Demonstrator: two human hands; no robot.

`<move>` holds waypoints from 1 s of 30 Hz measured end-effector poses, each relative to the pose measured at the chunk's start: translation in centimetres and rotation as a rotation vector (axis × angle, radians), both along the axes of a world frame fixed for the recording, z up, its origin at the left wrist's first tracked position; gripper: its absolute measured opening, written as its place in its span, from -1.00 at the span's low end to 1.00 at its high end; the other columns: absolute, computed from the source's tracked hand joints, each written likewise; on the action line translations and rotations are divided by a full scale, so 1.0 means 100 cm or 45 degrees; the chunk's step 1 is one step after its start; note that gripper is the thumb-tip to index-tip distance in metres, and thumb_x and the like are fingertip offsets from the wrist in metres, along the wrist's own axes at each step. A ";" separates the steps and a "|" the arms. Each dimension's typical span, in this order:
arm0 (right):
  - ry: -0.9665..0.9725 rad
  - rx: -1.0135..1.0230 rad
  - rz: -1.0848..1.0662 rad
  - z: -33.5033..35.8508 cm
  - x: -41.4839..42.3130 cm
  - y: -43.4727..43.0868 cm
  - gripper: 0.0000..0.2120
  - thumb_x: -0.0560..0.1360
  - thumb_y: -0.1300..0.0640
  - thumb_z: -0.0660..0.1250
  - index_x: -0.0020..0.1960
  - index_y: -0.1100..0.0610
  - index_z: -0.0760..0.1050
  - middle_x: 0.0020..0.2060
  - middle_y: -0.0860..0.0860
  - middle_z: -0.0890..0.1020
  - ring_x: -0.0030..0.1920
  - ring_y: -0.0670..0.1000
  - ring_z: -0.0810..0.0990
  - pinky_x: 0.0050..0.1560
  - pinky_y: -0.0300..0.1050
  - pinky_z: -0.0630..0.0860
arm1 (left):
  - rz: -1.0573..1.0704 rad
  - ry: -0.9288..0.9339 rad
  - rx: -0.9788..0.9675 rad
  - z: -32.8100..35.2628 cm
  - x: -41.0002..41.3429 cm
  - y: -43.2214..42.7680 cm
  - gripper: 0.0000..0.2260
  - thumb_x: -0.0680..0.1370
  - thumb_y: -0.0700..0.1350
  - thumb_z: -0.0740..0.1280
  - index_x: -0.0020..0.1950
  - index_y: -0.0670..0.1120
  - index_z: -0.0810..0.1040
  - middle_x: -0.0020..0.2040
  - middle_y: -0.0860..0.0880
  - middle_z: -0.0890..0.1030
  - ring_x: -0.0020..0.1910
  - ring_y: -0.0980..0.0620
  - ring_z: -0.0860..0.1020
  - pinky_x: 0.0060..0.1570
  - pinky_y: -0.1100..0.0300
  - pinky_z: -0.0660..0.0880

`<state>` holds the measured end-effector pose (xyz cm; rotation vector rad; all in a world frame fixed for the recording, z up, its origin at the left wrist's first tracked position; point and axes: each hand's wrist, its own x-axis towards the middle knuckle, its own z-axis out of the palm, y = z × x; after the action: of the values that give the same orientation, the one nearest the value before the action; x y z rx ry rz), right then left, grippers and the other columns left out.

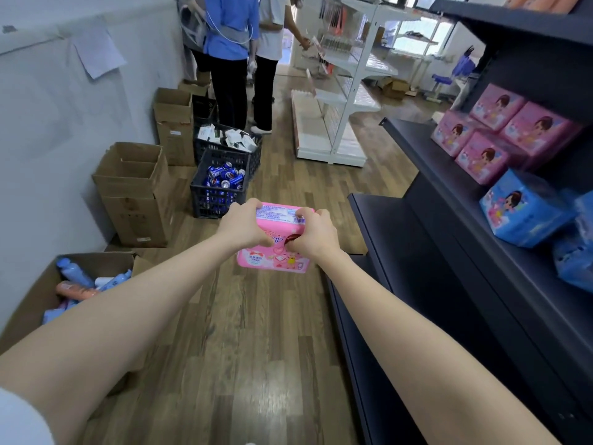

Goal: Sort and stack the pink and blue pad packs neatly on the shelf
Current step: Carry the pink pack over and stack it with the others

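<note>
Bright, even daylight fills the room. It is strongest at one o'clock, where the white-framed glass windows [414, 30] are blown out. A pale glare patch lies on the brown wood-plank floor [272, 396] at six o'clock. The dark metal shelf unit [426, 220] at three o'clock is dim under its boards. Wide-angle distortion bows the pale painted wall [48, 139] at nine o'clock. The pink plastic pad pack [274, 239] at centre is sharp, while the standing people [231, 43] at twelve o'clock look soft.

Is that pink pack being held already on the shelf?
Not yet. The left hand and right hand grip the soft pink plastic pad pack above the wooden floor, left of the dark metal shelf.
</note>
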<state>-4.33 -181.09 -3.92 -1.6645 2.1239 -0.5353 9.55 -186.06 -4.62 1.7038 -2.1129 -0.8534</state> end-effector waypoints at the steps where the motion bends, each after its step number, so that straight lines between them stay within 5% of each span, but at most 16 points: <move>1: -0.005 -0.001 0.004 0.000 -0.006 -0.006 -0.39 0.39 0.17 0.43 0.39 0.10 0.29 0.22 0.11 0.31 0.15 0.15 0.48 0.02 -0.15 0.40 | 0.003 0.006 -0.002 -0.001 -0.005 -0.007 -0.24 0.30 -0.09 0.54 0.42 -0.03 0.25 0.23 -0.16 0.37 0.11 -0.13 0.47 0.01 0.10 0.43; 30: 0.003 0.002 0.011 -0.004 -0.007 -0.207 -0.40 0.39 0.18 0.43 0.37 0.08 0.31 0.23 0.11 0.30 0.13 0.18 0.48 0.07 -0.05 0.49 | 0.057 0.070 -0.019 -0.010 -0.005 -0.202 -0.24 0.32 -0.11 0.54 0.43 -0.05 0.26 0.23 -0.16 0.39 0.02 -0.09 0.46 -0.08 0.12 0.41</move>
<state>-5.08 -201.75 -4.34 -1.6732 2.1177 -0.5287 9.07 -206.23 -5.58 1.6936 -2.0331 -0.8598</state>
